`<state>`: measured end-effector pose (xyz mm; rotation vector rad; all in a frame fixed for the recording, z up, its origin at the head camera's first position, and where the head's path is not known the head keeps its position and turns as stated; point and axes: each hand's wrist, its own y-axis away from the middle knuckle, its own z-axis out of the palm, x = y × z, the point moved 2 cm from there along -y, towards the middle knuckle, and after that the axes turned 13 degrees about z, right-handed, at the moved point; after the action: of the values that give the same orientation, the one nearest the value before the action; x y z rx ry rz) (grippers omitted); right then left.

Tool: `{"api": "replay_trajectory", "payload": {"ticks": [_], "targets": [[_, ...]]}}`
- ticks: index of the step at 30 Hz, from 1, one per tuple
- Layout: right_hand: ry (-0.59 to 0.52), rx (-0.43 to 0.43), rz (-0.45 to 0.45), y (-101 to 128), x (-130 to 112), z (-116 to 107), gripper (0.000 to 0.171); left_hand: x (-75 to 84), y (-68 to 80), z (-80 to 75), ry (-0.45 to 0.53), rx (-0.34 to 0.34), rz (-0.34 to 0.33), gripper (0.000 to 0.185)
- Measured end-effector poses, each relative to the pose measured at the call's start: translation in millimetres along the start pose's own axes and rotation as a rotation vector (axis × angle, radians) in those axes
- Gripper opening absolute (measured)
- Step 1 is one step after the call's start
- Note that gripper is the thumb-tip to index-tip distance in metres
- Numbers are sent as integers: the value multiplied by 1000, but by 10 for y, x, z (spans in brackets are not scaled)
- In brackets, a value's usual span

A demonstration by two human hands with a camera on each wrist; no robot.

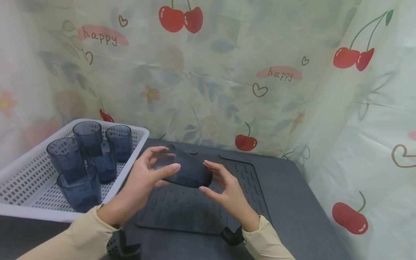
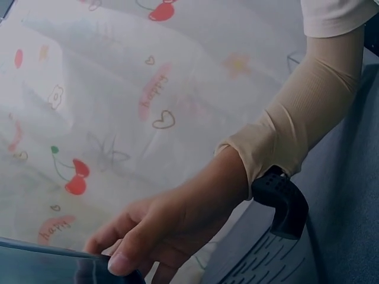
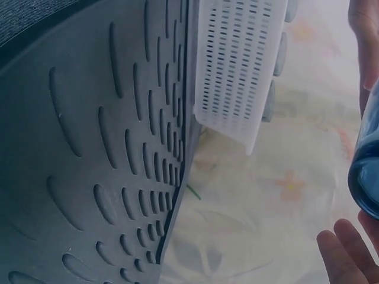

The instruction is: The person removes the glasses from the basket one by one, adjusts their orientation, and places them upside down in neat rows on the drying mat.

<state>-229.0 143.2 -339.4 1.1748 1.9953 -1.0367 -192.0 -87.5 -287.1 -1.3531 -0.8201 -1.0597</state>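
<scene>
- Head view: we hold one dark cup (image 1: 183, 171) on its side above the ribbed mat (image 1: 195, 213), the left hand (image 1: 143, 180) curled round its open end and the right hand (image 1: 224, 187) with fingers on its base. We judge the step as carrying a cup from basket to mat; next it needs turning and setting down. We count five cups: one held, four (image 1: 89, 159) in the single white basket (image 1: 19, 213) on the tabletop (image 1: 292, 202).
- Left wrist view: the right hand's fingertips (image 2: 121, 260) press the cup's edge (image 2: 41, 266).
- Right wrist view: one mat (image 3: 89, 148), one basket (image 3: 237, 65), the cup's base (image 3: 367, 171) between fingers.
</scene>
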Motion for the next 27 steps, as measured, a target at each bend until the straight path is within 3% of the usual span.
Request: {"api": "replay_trajectory", "payload": {"ticks": [16, 27], "targets": [[-18, -51, 10, -5, -30, 32, 69, 2, 44, 46, 19, -10, -7, 60], [-215, -126, 41, 4, -33, 39, 70, -18, 72, 50, 57, -16, -17, 64]]}}
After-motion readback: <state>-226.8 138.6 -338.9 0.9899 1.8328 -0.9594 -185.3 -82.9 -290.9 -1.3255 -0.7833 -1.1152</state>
